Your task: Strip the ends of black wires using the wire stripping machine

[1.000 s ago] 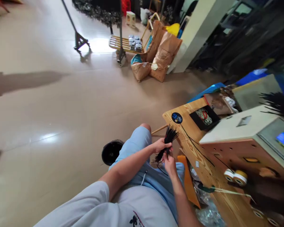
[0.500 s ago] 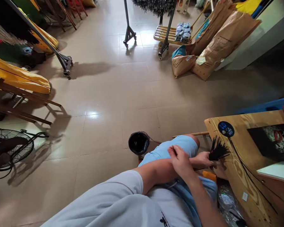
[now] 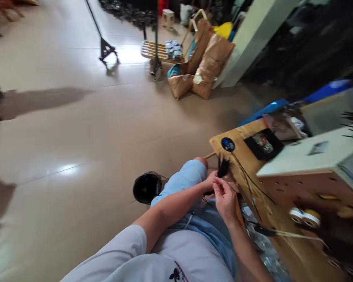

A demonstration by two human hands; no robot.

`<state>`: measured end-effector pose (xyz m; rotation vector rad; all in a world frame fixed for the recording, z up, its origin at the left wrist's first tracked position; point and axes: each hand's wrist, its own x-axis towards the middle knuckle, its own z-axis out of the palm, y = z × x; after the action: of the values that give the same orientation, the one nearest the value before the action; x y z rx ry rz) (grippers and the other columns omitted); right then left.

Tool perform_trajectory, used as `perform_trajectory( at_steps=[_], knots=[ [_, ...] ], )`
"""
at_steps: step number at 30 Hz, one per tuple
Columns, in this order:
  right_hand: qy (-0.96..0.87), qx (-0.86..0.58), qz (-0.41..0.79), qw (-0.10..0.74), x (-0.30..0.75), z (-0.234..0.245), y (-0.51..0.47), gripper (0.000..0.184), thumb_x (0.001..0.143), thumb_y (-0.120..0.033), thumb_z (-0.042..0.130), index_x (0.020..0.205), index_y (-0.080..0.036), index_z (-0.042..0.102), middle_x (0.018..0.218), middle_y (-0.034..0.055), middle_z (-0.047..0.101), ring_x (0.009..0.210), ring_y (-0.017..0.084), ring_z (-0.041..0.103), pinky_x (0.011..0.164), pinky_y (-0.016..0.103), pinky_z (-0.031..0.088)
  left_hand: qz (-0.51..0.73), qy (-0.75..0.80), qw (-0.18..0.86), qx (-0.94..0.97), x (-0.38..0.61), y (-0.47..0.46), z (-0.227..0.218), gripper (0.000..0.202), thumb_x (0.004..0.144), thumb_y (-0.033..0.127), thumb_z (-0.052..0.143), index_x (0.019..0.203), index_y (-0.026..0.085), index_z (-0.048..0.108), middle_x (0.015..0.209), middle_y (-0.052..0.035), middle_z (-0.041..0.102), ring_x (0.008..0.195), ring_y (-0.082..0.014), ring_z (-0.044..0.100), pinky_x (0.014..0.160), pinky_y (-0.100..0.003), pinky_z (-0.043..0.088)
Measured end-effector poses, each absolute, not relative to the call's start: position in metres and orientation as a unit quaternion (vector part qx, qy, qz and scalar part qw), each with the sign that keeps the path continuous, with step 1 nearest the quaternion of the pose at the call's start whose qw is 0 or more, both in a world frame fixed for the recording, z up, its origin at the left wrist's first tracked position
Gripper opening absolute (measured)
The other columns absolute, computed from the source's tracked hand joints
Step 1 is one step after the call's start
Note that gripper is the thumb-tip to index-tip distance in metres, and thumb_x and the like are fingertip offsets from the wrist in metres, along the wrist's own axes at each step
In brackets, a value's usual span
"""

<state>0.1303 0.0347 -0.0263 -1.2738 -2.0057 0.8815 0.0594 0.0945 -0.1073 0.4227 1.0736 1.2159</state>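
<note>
My left hand (image 3: 211,183) is closed around a bundle of thin black strands (image 3: 223,167), whose ends fan out beside the table edge. Right next to it, my right hand (image 3: 226,199) has its thumb and fingertips drawn together in a pinch. What lies between those fingertips, if anything, is too small to make out. Both hands are above my lap, close to the wooden table (image 3: 238,141). A thin dark strand hangs below my hands over the blue shorts (image 3: 182,176).
A black-lined bin (image 3: 147,188) stands on the floor left of my knee. On the table are a round dark disc (image 3: 228,144), a black tray (image 3: 263,144) and a white-topped box (image 3: 306,150). Brown sacks (image 3: 211,58) lean by a pillar; a wheeled rack (image 3: 106,49) stands farther off.
The view has swung right, bringing more of the table and white-topped box into sight. My right hand has moved from above the left forearm to the fingers of my left hand.
</note>
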Motion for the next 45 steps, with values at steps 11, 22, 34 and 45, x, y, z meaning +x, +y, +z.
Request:
perform_trajectory(
  at_steps=[11,22,34,45],
  knots=[
    [-0.718,-0.634,0.059,0.281,0.259,-0.076,0.098,0.042,0.092,-0.028,0.043,0.125,-0.011,0.063,0.123,0.0211,0.065,0.115,0.030,0.059,0.104,0.048,0.045,0.591,0.402,0.662,0.228,0.059,0.109,-0.124,0.051,0.067,0.061,0.080,0.069,0.020,0.050,0.056,0.0047,0.052,0.046,-0.0074,0.043,0.046,-0.023,0.035],
    [-0.491,-0.684,0.218,0.493,0.218,-0.085,0.142,0.051,0.091,-0.050,0.046,0.120,-0.010,0.056,0.089,0.0121,0.068,0.079,0.024,0.066,0.072,0.038,0.055,0.617,0.398,0.650,0.194,0.060,0.103,-0.119,0.053,0.063,0.063,0.082,0.068,0.018,0.053,0.058,0.0017,0.056,0.047,-0.0086,0.046,0.047,-0.024,0.040],
    [-0.809,-0.574,-0.089,0.091,0.228,-0.006,0.135,0.045,0.094,-0.010,0.038,0.136,-0.010,0.055,0.130,0.0202,0.058,0.127,0.032,0.043,0.108,0.045,0.029,0.615,0.397,0.648,0.210,0.053,0.101,-0.120,0.051,0.064,0.059,0.084,0.073,0.016,0.058,0.060,0.0003,0.059,0.049,-0.0100,0.051,0.049,-0.024,0.040],
    [-0.808,-0.580,-0.098,-0.045,0.201,-0.028,0.177,0.040,0.097,-0.011,0.039,0.134,-0.007,0.054,0.120,0.0213,0.063,0.114,0.032,0.050,0.099,0.042,0.032,0.614,0.397,0.651,0.203,0.053,0.099,-0.116,0.054,0.059,0.061,0.086,0.072,0.017,0.057,0.059,-0.0002,0.060,0.047,-0.0107,0.052,0.049,-0.025,0.041]
  ],
)
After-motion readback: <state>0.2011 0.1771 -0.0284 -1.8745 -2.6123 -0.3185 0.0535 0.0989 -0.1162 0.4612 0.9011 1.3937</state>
